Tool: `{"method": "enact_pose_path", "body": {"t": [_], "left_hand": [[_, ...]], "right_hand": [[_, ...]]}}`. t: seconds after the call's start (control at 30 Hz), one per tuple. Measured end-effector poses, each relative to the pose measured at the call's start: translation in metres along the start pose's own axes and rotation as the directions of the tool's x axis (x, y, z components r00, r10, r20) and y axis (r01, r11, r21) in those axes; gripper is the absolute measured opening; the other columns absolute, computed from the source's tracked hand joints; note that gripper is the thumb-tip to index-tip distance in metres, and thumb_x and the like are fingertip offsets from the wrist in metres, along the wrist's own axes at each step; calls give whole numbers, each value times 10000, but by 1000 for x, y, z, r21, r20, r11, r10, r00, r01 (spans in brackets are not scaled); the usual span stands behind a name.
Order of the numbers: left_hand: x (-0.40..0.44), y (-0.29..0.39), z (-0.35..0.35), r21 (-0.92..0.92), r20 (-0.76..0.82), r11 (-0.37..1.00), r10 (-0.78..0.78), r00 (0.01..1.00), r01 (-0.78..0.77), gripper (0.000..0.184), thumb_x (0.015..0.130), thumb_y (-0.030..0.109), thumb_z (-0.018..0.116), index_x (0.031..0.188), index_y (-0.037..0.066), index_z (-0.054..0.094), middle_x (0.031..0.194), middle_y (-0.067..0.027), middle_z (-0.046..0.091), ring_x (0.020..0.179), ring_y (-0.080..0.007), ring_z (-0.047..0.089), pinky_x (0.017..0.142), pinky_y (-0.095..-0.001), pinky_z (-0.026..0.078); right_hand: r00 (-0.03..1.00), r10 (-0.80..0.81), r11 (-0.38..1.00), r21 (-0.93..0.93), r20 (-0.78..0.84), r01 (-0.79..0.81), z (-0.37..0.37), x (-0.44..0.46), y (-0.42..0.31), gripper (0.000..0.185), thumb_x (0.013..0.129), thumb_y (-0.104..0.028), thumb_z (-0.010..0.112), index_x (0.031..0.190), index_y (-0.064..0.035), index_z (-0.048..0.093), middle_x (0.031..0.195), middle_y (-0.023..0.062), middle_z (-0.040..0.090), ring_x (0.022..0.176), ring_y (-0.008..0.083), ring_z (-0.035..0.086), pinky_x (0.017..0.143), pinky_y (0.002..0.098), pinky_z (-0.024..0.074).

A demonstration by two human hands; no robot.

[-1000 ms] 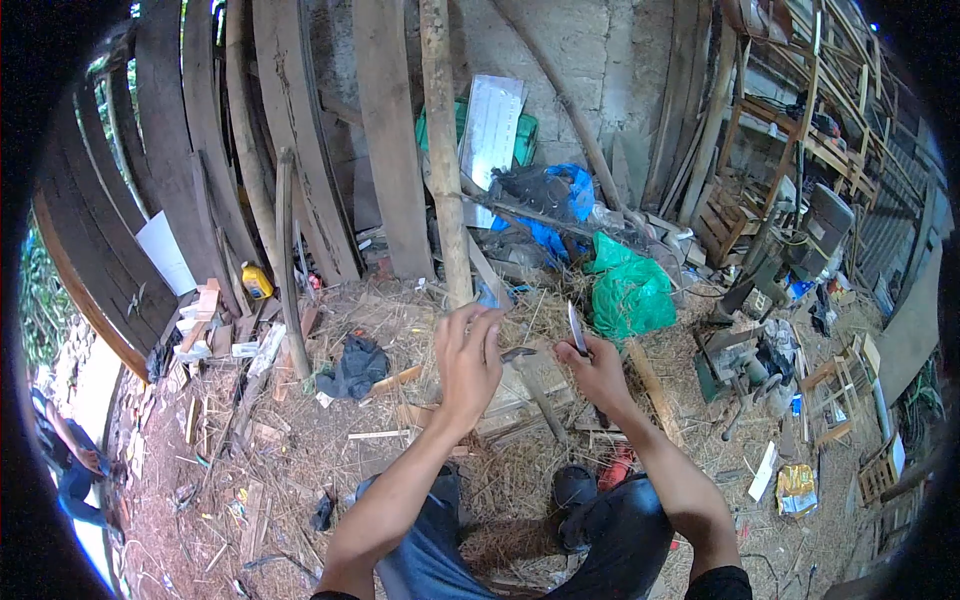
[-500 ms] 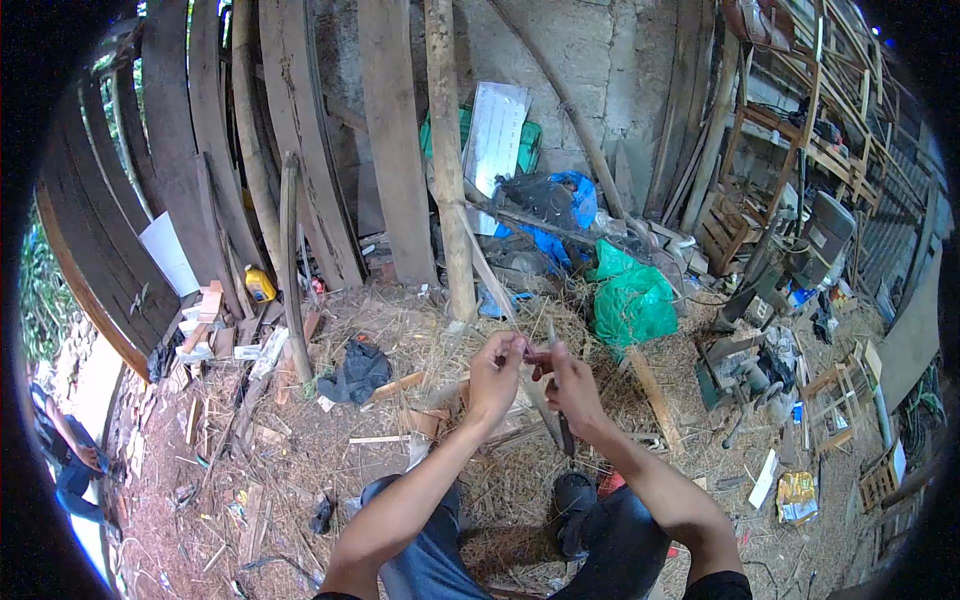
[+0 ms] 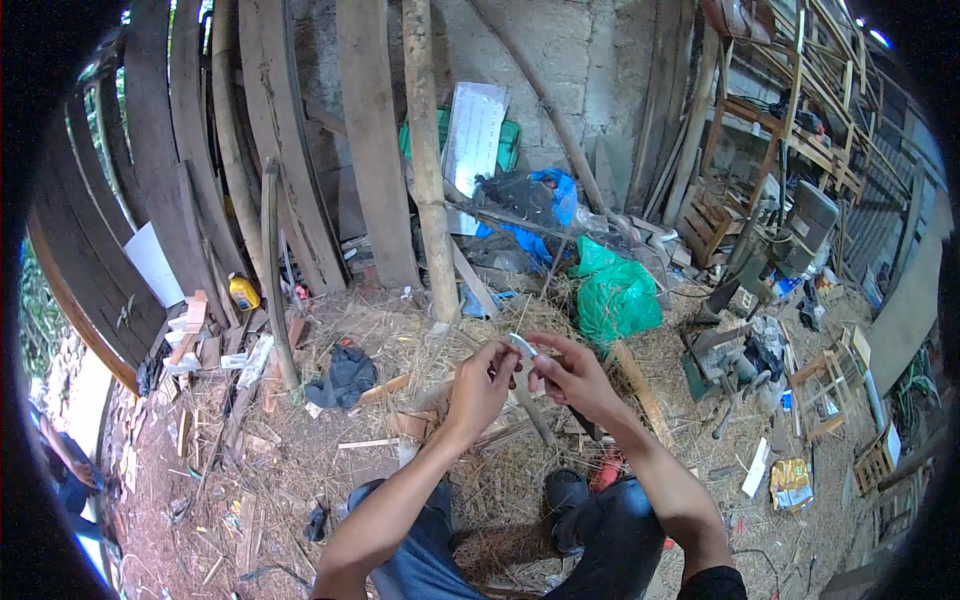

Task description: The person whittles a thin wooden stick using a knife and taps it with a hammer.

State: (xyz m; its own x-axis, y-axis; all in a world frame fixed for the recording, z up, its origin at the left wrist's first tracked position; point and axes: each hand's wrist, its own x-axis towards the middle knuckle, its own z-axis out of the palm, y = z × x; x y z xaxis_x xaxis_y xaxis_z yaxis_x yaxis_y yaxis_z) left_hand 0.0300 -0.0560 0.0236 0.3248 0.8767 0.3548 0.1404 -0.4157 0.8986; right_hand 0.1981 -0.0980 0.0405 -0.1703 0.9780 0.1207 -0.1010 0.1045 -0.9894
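Note:
Near the middle of the view, my right hand (image 3: 575, 380) is closed round a knife (image 3: 522, 345); its short bright blade points up and left, and its dark handle shows below the palm. Just left of the blade, my left hand (image 3: 484, 388) has its fingers pinched together close to the knife tip. Whatever lies between those fingers is too small to name. Beneath both hands, a wooden stick (image 3: 535, 415) slants over the straw on the ground.
A green plastic bag (image 3: 618, 300) lies ahead on the straw. Behind it is a blue and black bundle (image 3: 525, 205). An upright pole (image 3: 427, 190) stands ahead. At left are a black cloth (image 3: 345, 378) and a yellow bottle (image 3: 243, 292). A person (image 3: 72, 470) is at the far left edge.
My left hand was open and apart from the knife; its fingers have since closed and come beside my right hand. The blade now tilts left. The view has shifted slightly.

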Motion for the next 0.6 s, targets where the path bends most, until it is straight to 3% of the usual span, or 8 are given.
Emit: {"method": "enact_pose_path", "body": {"t": [0.03, 0.13, 0.27, 0.37, 0.47, 0.53, 0.6], "left_hand": [[-1, 1, 1, 119, 14, 992, 36, 999, -38, 144, 917, 120, 547, 975, -4, 594, 683, -37, 611, 571, -73, 553, 500, -227, 435], [-6, 6, 5, 95, 51, 989, 107, 993, -112, 135, 894, 94, 568, 967, -9, 617, 665, -43, 616, 567, -85, 560, 519, -240, 459], [-6, -10, 1, 117, 94, 992, 44, 995, -55, 128, 885, 95, 582, 952, 2, 639, 710, -57, 642, 577, -98, 569, 537, -245, 471], [-5, -7, -2, 163, 186, 986, -4, 982, -27, 127, 865, 100, 606, 935, 5, 654, 768, -79, 655, 608, -103, 583, 543, -261, 466], [-5, 1, -3, 269, 215, 955, 70, 974, -128, 117, 834, 85, 627, 914, 5, 657, 801, -106, 645, 640, -163, 611, 570, -289, 466], [-7, 1, 0, 392, 146, 892, 181, 973, -224, 117, 812, 66, 629, 910, 9, 658, 802, -121, 627, 664, -241, 614, 596, -324, 464], [-8, -1, 4, 384, 130, 893, 198, 972, -233, 111, 809, 64, 629, 902, 12, 660, 797, -129, 624, 666, -269, 608, 602, -334, 465]], "right_hand": [[1000, 12, 999, 49, 14, -12, 0, 1, 1, 251, 946, -163, 510, 1157, -28, 508, 715, 31, 599, 479, 36, 385, 420, 197, 295], [999, 52, 998, 24, 12, -52, -6, 3, 7, 184, 950, -146, 502, 1093, -33, 523, 738, 31, 595, 499, 26, 385, 425, 176, 280], [996, 88, 995, 49, 28, -89, -13, 3, 11, 144, 938, -136, 522, 1027, -24, 537, 732, 38, 614, 484, 39, 390, 422, 194, 294], [990, 140, 989, -55, 27, -139, -16, 2, 11, 118, 935, -128, 527, 993, -27, 542, 736, 42, 618, 482, 39, 392, 411, 193, 285], [989, 142, 989, -37, 37, -141, -15, 2, 12, 120, 935, -130, 528, 967, -17, 551, 735, 40, 619, 483, 38, 389, 412, 190, 280], [984, 175, 984, 37, 16, -176, -14, 2, 12, 151, 944, -161, 519, 952, -11, 536, 745, 34, 609, 491, 28, 373, 423, 179, 291], [985, 170, 985, 32, 3, -170, -10, 2, 11, 154, 944, -168, 521, 939, -15, 540, 744, 31, 608, 490, 27, 371, 423, 180, 289]]}}
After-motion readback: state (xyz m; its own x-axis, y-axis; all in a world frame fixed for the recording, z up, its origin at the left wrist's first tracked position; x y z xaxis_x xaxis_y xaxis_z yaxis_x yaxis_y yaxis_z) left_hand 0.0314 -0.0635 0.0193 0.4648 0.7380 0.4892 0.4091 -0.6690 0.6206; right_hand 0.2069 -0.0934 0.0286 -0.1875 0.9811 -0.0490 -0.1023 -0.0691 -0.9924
